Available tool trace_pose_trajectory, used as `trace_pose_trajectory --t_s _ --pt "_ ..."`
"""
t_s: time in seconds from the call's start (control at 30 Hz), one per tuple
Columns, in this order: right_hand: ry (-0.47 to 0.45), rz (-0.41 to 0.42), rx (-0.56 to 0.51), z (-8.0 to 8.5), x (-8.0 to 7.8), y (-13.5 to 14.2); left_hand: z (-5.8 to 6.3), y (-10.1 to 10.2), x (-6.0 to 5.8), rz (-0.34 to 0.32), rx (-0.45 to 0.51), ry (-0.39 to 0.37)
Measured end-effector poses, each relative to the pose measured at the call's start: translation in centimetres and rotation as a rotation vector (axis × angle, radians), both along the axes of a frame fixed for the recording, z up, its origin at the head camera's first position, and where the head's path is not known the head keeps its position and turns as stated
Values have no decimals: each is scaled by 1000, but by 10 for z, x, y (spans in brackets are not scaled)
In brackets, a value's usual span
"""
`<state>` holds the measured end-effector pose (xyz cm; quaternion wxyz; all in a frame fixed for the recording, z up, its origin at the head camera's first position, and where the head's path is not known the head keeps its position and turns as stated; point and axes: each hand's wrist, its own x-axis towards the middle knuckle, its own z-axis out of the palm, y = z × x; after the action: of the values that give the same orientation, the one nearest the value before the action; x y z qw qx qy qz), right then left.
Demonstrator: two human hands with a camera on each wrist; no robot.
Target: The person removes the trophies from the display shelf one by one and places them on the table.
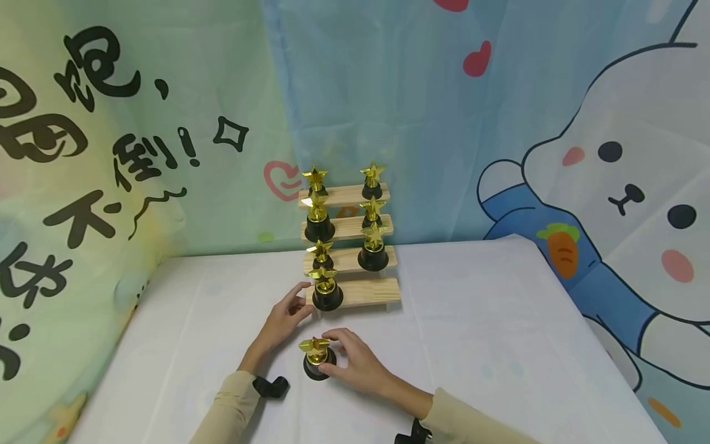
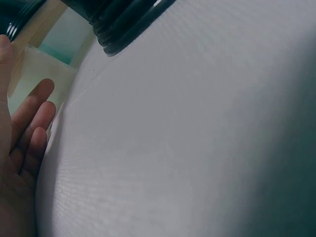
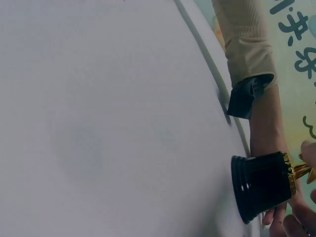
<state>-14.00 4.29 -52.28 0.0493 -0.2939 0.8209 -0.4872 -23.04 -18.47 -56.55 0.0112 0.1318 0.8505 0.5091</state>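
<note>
Gold-and-black trophy (image 1: 317, 356), head view: at the right hand (image 1: 357, 364), on the near side of the stepped wooden stand (image 1: 370, 290) and well apart from it. Right grip narrow, thumb at the black base, fingers curled round toward the star; reads as holding it. Trophy lies just left of the palm, long axis roughly upright, star up. Key relation: stand is straight ahead, beyond the trophy, most of its width off to the right. Right hand has the trophy; left hand (image 1: 283, 320) is nearer the stand, beside the left end of its lowest step. Seven more on the stand: two on each of the upper three steps, plus a front trophy (image 1: 327, 298) at the left of the lowest. White cloth over desk (image 1: 477, 345).

Left wrist view: left fingers (image 2: 44, 112) loosely bent, part spread, nothing seen in them, so that grip is fairly wide; contact with the stand, can't tell. Dark base of the trophy pokes in at top, stand's wood at upper left.

Right wrist view: trophy at right edge, base toward the desk, axis about square to it; fingertips by the gold star, hand mostly cut off. Base touching or lifted: can't tell. Left sleeve (image 3: 247, 47) and black wrist device (image 3: 246, 96) show behind.
</note>
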Motion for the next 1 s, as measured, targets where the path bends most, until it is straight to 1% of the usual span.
trace_pose_trajectory --t_s 0.13,0.33,0.5,0.7,0.8,0.9,1.0 --pt "-39 -61 -29 -3 6 3 -2 0 0 -2 7 3" --pt "-3 -167 -103 -4 6 6 -2 0 1 19 10 1" --pt "-13 -212 -110 -1 -1 7 -2 1 1 11 22 13" --pt "-73 -228 -144 7 -7 5 -5 0 0 7 25 7" --pt "-78 -237 -166 12 -11 4 -5 0 -1 8 26 5" --pt "-80 -255 -205 17 -20 4 -6 0 -2 7 27 10" --pt "-100 -281 -249 26 -30 4 -5 -1 -2 3 21 12"
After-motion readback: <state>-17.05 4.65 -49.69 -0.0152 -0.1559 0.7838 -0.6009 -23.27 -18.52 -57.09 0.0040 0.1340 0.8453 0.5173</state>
